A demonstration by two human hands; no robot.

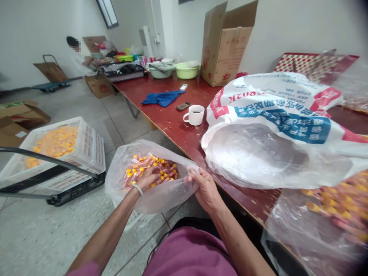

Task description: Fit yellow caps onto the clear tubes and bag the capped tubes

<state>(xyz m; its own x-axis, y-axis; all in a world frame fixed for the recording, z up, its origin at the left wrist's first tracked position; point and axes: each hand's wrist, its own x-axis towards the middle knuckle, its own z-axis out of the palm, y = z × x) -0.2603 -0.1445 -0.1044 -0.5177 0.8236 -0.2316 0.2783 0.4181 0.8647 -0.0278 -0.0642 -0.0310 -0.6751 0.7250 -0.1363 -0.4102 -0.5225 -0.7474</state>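
Note:
A translucent plastic bag (pixel 172 201) hangs open beside the table, with many small pink items with yellow caps (pixel 166 166) inside. My left hand (pixel 148 178), with a beaded bracelet at the wrist, reaches into the bag and lies on the items; its fingertips are partly lost among them. My right hand (pixel 202 184) pinches the bag's rim at the table edge. On the table, a large white printed sack (pixel 270 103) lies with its mouth open, close to my right hand.
The red table (pixel 178 126) holds a white cup (pixel 196 115), a phone (pixel 183 106), a blue cloth (pixel 163 98), basins (pixel 187 70) and a cardboard box (pixel 230 50). White crates (pixel 89 147) on a trolley stand left. More capped items (pixel 339 203) lie right. A person (pixel 79 57) is far back.

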